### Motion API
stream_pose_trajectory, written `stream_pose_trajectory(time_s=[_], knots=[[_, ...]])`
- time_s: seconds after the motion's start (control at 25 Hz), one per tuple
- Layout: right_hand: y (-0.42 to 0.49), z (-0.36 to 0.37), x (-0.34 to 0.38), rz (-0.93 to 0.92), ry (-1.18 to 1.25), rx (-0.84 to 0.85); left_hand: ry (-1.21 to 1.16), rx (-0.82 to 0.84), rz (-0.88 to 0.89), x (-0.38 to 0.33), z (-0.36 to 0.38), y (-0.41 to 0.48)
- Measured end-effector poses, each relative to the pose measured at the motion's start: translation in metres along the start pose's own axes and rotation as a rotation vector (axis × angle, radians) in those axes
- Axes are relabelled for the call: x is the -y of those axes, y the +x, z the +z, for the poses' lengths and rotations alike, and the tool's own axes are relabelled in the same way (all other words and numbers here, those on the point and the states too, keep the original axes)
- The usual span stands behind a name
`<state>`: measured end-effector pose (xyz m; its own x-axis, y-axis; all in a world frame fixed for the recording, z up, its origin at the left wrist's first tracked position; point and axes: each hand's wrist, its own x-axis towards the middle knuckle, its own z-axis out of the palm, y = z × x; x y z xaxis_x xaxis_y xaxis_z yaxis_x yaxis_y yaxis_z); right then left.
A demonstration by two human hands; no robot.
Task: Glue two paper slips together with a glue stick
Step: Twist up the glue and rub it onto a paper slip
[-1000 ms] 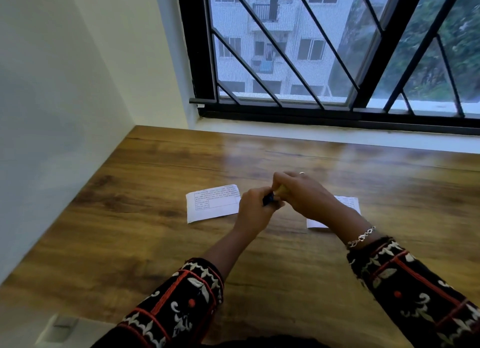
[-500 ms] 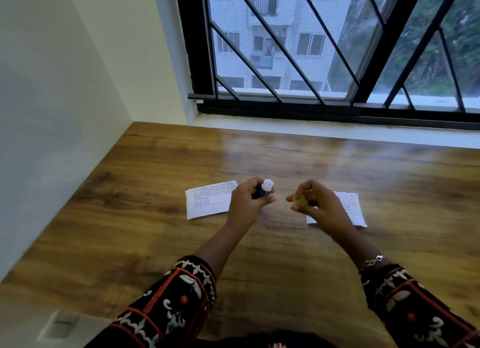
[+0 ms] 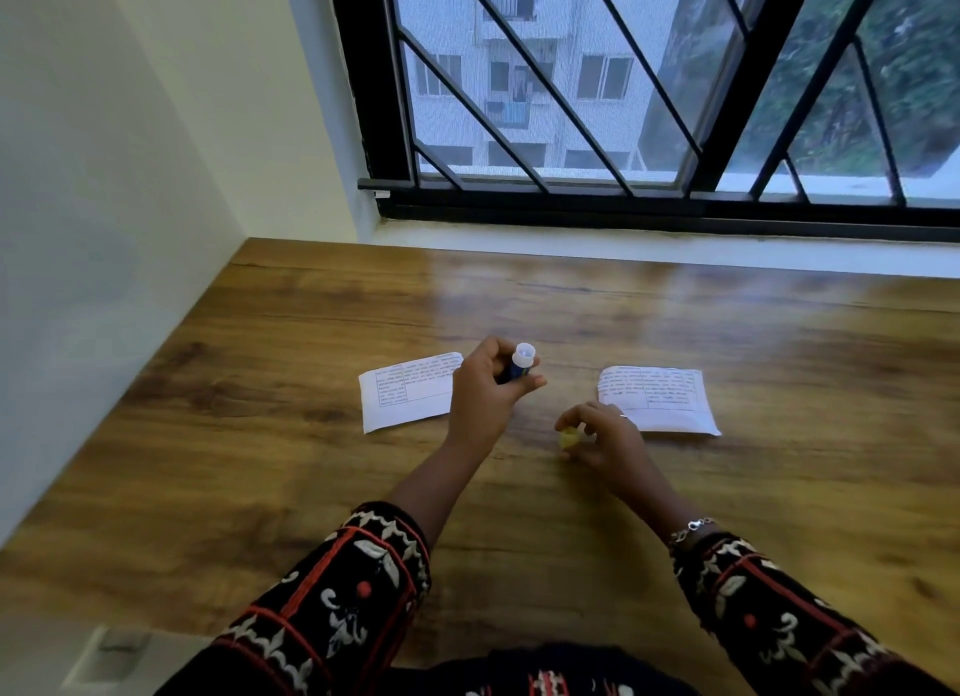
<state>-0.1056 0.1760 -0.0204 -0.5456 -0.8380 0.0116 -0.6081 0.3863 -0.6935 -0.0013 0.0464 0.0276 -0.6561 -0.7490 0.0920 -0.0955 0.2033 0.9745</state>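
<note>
paper slip on the left [image 3: 410, 399]: printed side up, flat on the wooden surface [image 3: 249, 467], its right end hidden behind the left hand. left hand [image 3: 485, 391]: fingers curled round the glue stick [image 3: 519, 367], which has a blue barrel and its uncapped white end raised. right hand [image 3: 608, 435]: low over the surface, fingers pinching a small yellow cap [image 3: 569, 438]; whether the cap touches the wood cannot be told. paper slip on the right [image 3: 655, 398]: printed side up, flat, just beyond the right hand, well apart from the other slip. step in hand, as judged: set the cap down away from both slips, pin one slip with the freed hand, then turn the stick end-down and draw it along one edge in a light, even stroke so the thin paper neither creases nor drags.
</note>
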Motion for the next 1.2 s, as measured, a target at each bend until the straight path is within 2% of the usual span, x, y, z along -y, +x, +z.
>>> stream_pose_trajectory(time_s=[0.24, 0.28, 0.36, 0.4, 0.44, 0.48, 0.56, 0.64, 0.8, 0.92, 1.12, 1.2], knots=[[-0.003, 0.001, -0.005, 0.002, 0.0, 0.053, -0.003, 0.0, 0.005, -0.003, 0.001, -0.002], [-0.004, -0.002, -0.004, -0.025, 0.014, 0.009, -0.006, -0.004, 0.01, -0.004, 0.001, -0.001], [-0.005, -0.006, 0.003, -0.077, 0.113, -0.223, -0.019, -0.022, 0.024, -0.008, 0.002, 0.0], [-0.004, -0.008, 0.007, -0.059, 0.251, -0.327, -0.024, -0.031, 0.033, -0.01, 0.003, 0.001], [-0.002, -0.01, 0.012, -0.001, 0.477, -0.35, -0.033, -0.037, 0.044, -0.014, 0.005, 0.002], [0.001, -0.01, 0.019, 0.077, 0.767, -0.296, -0.045, -0.041, 0.055, -0.016, 0.007, 0.003], [0.008, -0.007, 0.033, 0.205, 1.264, -0.084, -0.065, -0.055, 0.081, -0.022, 0.012, 0.003], [0.014, -0.004, 0.045, 0.238, 1.504, 0.04, -0.085, -0.072, 0.093, -0.028, 0.016, 0.002], [0.022, 0.003, 0.056, 0.2, 1.635, -0.013, -0.14, -0.081, 0.086, -0.035, 0.018, 0.001], [0.025, 0.004, 0.058, 0.285, 1.679, -0.057, -0.144, -0.024, 0.104, -0.04, 0.018, 0.0], [0.028, -0.005, 0.063, 0.473, 1.526, -0.017, -0.025, 0.08, 0.169, -0.048, 0.022, -0.002], [0.028, -0.008, 0.062, 0.434, 1.546, -0.003, -0.029, 0.062, 0.181, -0.049, 0.022, 0.0]])
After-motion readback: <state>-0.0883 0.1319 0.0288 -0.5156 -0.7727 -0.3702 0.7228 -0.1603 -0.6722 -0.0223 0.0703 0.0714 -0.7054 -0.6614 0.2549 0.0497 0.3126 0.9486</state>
